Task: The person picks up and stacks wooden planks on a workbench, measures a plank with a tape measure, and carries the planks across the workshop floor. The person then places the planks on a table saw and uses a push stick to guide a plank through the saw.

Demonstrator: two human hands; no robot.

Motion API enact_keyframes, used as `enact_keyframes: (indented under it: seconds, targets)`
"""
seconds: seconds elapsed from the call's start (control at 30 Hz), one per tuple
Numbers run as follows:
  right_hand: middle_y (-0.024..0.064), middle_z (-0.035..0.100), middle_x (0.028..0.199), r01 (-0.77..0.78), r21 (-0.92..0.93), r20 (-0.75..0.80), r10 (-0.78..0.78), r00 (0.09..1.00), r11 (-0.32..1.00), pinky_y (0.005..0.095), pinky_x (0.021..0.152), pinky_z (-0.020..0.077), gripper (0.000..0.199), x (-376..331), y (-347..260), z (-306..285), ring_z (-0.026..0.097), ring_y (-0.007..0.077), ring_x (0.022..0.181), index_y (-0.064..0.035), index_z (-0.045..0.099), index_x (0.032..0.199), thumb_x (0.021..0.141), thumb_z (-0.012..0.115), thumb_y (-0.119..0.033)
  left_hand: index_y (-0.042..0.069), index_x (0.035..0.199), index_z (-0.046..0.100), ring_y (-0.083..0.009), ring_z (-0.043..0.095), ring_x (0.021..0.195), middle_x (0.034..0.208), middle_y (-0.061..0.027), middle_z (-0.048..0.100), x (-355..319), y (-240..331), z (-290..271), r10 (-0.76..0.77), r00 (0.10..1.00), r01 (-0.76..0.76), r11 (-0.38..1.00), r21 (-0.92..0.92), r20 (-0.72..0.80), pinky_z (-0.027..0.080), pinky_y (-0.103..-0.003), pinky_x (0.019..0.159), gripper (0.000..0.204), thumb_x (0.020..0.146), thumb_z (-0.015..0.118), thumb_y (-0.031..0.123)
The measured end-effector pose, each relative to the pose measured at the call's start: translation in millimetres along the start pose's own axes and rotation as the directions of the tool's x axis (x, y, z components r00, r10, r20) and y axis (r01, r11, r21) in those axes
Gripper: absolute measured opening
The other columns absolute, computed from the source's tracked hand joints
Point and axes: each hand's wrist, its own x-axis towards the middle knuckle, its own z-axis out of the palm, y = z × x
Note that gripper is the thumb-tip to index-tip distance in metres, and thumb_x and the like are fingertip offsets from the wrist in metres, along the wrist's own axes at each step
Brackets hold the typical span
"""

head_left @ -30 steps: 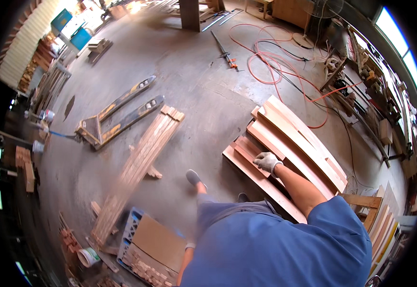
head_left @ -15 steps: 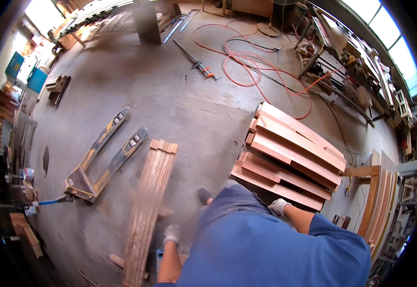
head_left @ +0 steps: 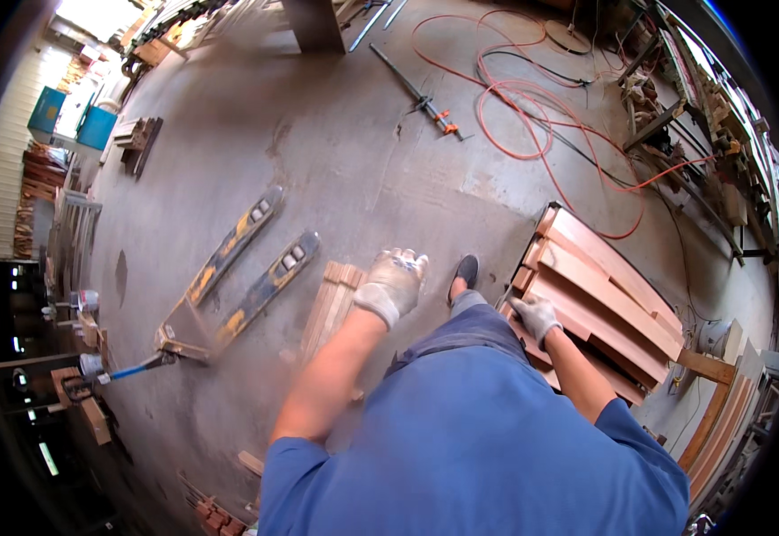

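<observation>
My left hand (head_left: 392, 284), in a pale glove with blue marks on its back, is held out in front of me, its fingers loosely bent and apart, with nothing seen in them. Partly behind that forearm lies a bundle of long narrow wooden strips (head_left: 329, 299). My right hand (head_left: 537, 317), also gloved, is at the near left end of a stack of reddish boards (head_left: 599, 290). Its fingers are curled over a board's end there; the fingertips are partly hidden.
A worn yellow and black pallet jack (head_left: 200, 335) stands on the left. Ahead lie a long bar clamp (head_left: 418, 96) and looped red hose (head_left: 546, 154). A cluttered workbench (head_left: 684, 112) runs along the right, with a wooden frame (head_left: 709, 393) nearer me.
My left hand has risen forward from low beside the strips. My right hand has moved from beside my leg onto the boards' end. The view has shifted, moving the scene rightward.
</observation>
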Motion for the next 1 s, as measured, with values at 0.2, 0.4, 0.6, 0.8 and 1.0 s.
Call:
enact_keyframes:
  seconds: [0.2,0.4,0.6,0.8,1.0]
  targets:
    - [0.0147,0.077,0.096,0.683,0.028,0.107,-0.681,0.724,0.73,0.0359,0.08,0.0587,0.035,-52.6,-301.6,-17.0,0.074,0.0199,0.088,-0.0008,0.077,0.103,0.09,0.082,-0.033,0.012,0.128,0.067,-0.0281,0.065,0.126,0.131,-0.0109,0.07,112.4,-0.9,-58.8,0.16,0.976,-0.167,0.985,0.037,0.151,0.049,-0.044,0.105,0.031,0.101,0.059,0.023]
    - [0.012,0.074,0.099,0.917,-0.277,0.193,-0.918,0.346,0.288,0.0462,0.083,0.0589,0.023,-43.4,-398.7,-26.6,0.072,0.0339,0.095,-0.0115,0.078,0.1,0.089,0.076,-0.031,0.023,0.128,0.067,-0.0238,0.062,0.127,0.135,-0.0079,0.067,204.9,-35.5,-86.9,0.315,0.949,-0.317,0.945,0.085,0.029,0.05,-0.04,0.1,0.031,0.103,0.055,0.037]
    - [0.0152,0.07,0.09,0.803,-0.46,-0.072,-0.918,0.391,0.378,0.0488,0.076,0.0571,0.019,36.4,-439.4,-34.3,0.071,0.0372,0.084,-0.0073,0.067,0.082,0.091,0.071,-0.024,0.021,0.11,0.075,-0.0257,0.069,0.114,0.115,-0.0095,0.074,300.7,-82.6,-117.6,0.345,0.937,-0.35,0.927,-0.136,-0.061,0.053,-0.042,0.093,0.02,0.1,0.059,0.03]
    - [0.0148,0.067,0.083,0.685,-0.368,-0.267,-0.777,0.57,0.629,0.0476,0.073,0.0546,0.018,80.8,-498.7,-56.9,0.069,0.0362,0.079,-0.0056,0.067,0.083,0.092,0.072,-0.021,0.011,0.104,0.071,-0.0335,0.064,0.106,0.105,-0.0145,0.069,357.2,-115.6,-182.1,0.525,0.815,-0.512,0.85,0.12,-0.244,0.047,-0.047,0.097,0.015,0.094,0.064,0.019]
    - [0.0153,0.068,0.083,0.641,-0.335,-0.37,-0.722,0.585,0.691,0.0479,0.074,0.0544,0.018,100.1,-533.7,-68.0,0.069,0.0361,0.079,-0.0056,0.068,0.082,0.091,0.072,-0.02,0.01,0.115,0.073,-0.0417,0.056,0.129,0.118,-0.0159,0.069,413.7,-134.9,-199.5,0.672,0.718,-0.645,0.74,0.19,-0.182,0.039,-0.056,0.111,0.033,0.087,0.071,0.027]
